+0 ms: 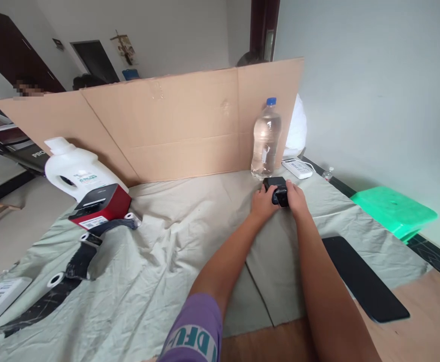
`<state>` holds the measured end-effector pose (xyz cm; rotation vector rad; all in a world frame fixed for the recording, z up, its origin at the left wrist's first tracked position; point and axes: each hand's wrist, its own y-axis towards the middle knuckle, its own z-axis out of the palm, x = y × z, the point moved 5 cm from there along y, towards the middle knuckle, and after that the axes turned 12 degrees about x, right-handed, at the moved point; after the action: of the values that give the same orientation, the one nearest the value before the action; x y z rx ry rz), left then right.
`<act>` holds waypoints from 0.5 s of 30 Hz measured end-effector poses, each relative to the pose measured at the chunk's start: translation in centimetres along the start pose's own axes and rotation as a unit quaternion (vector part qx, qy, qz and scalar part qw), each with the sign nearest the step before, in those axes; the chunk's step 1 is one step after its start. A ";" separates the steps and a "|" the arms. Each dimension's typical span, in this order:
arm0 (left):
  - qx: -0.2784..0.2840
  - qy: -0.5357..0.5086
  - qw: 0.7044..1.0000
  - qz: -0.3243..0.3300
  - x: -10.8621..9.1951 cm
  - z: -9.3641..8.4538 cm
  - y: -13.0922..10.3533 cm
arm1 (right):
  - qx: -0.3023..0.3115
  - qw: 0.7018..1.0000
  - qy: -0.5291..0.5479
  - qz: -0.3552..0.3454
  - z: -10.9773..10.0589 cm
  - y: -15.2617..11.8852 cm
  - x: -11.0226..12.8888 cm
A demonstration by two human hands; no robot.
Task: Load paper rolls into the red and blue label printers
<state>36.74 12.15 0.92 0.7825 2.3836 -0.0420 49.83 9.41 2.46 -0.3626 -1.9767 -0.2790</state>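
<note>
A small black device (276, 183) is held between my two hands at the right of the cloth-covered table, just in front of a clear bottle with a blue cap (266, 141). My left hand (263, 202) wraps round its left side, thumb on the near face. On the other side, my right hand (296, 197) presses against it with closed fingers. The fingertips at the far side of the device are hidden. Its near face looks glossy, and its details are too small to tell.
Cardboard (182, 130) stands behind. At left are a white jug (86, 168), a red-black printer (105, 203), paper rolls (56, 279) with black wrapping, and a white box (1, 301). At right lie a white power strip (298, 168), a dark flat panel (366, 279) and a green stool (395, 208).
</note>
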 end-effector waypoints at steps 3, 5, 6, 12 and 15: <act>0.004 0.019 1.000 -0.012 0.0 -0.1 -0.9 | 0.010 1.000 -0.017 0.002 0.3 0.4 -0.3; 0.005 0.030 1.000 -0.005 0.5 -1.3 -2.6 | -0.017 0.998 -0.054 -0.008 0.4 0.4 0.7; 0.001 0.036 0.999 0.000 1.0 -2.4 -3.9 | -0.040 0.996 -0.081 -0.024 0.3 0.2 1.7; -0.142 0.056 0.988 0.005 8.8 -15.8 -17.9 | -0.078 0.955 -0.186 -0.218 4.4 -4.1 11.2; -0.282 0.085 0.955 -0.035 14.5 -24.8 -26.9 | 0.041 0.949 -0.132 -0.284 11.6 -8.4 14.9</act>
<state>-0.77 2.86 8.50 0.4390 2.3948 0.6723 31.02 7.61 10.93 0.2486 -2.3216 -0.5318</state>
